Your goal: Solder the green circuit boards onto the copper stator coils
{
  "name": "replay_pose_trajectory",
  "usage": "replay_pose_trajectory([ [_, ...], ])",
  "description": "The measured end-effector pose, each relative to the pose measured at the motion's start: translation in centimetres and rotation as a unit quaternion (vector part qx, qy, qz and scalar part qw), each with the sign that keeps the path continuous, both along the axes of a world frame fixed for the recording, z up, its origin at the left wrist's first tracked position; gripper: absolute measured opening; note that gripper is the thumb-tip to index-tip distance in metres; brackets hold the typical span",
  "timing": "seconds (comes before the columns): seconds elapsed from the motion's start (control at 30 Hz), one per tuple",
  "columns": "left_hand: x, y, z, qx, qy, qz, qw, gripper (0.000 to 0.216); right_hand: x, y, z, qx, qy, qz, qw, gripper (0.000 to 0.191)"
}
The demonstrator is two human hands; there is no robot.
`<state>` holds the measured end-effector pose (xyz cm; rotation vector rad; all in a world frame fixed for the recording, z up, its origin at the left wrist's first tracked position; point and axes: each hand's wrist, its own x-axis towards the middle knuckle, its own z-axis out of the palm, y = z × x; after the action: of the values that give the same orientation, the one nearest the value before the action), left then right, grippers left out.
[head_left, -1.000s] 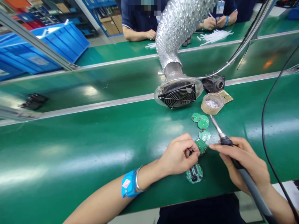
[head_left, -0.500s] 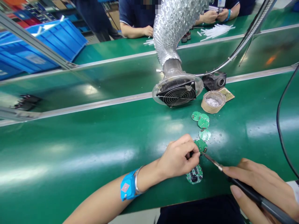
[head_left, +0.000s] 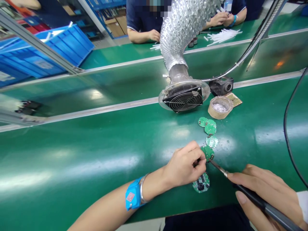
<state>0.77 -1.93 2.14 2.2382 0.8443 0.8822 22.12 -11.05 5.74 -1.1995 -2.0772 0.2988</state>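
Observation:
Pinched at the left edge of a round green circuit board [head_left: 208,152], the fingers of my left hand [head_left: 186,163] are closed on it; part of the board is hidden behind them. My right hand [head_left: 270,189] grips a soldering iron [head_left: 251,194] by its black handle. The iron's tip touches or is very near the board's lower edge, beside my left fingertips. Under my left hand lies another circuit board [head_left: 201,184] with dark components facing up. More round boards [head_left: 211,141] lie in a line just beyond.
A fume extractor [head_left: 185,99] on a silver duct [head_left: 176,35] hangs over the bench [head_left: 108,138]. Behind the boards stand a round tub [head_left: 220,108] of shiny metal shavings and a black iron holder [head_left: 222,86]. A black cable [head_left: 286,125] runs down the right. Co-workers sit opposite, near blue bins [head_left: 60,48].
The camera view has shifted slightly, so the scene sits a little lower. Both hands, the board and the soldering iron keep nearly the same positions. A person at the back left has moved.

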Motion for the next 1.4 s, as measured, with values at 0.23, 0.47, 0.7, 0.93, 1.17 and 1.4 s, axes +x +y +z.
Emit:
replay_pose_trajectory([
  [0.23, 0.0, 0.0, -0.1, 0.018, 0.012, -0.001, 1.000, 0.009, 0.3, -0.5, 0.3, 0.003, -0.002, -0.016, 1.000, 0.029],
  [0.47, 0.1, -0.2, -0.3, 0.020, 0.017, -0.003, 1.000, 0.009, 0.3, 1.2, -0.6, 0.066, 0.068, -0.078, 0.993, 0.037],
  [0.7, -1.1, 0.8, -0.1, 0.034, 0.031, -0.054, 0.997, 0.014, -0.8, 5.9, -2.9, -0.027, 0.034, 0.044, 0.998, 0.034],
  [0.93, -3.5, 2.5, -1.0, 0.302, 0.106, -0.151, 0.935, 0.018, -1.0, 6.4, -4.5, -0.088, 0.059, 0.079, 0.991, 0.040],
  [1.17, -2.4, 2.4, -2.5, 0.242, 0.063, -0.145, 0.957, 0.023, -1.2, 6.1, -5.6, -0.073, 0.075, 0.049, 0.993, 0.045],
  [1.4, -2.3, 2.4, -1.6, 0.178, 0.098, -0.162, 0.966, 0.027, -0.9, 6.0, -5.7, -0.080, 0.083, 0.046, 0.992, 0.042],
])
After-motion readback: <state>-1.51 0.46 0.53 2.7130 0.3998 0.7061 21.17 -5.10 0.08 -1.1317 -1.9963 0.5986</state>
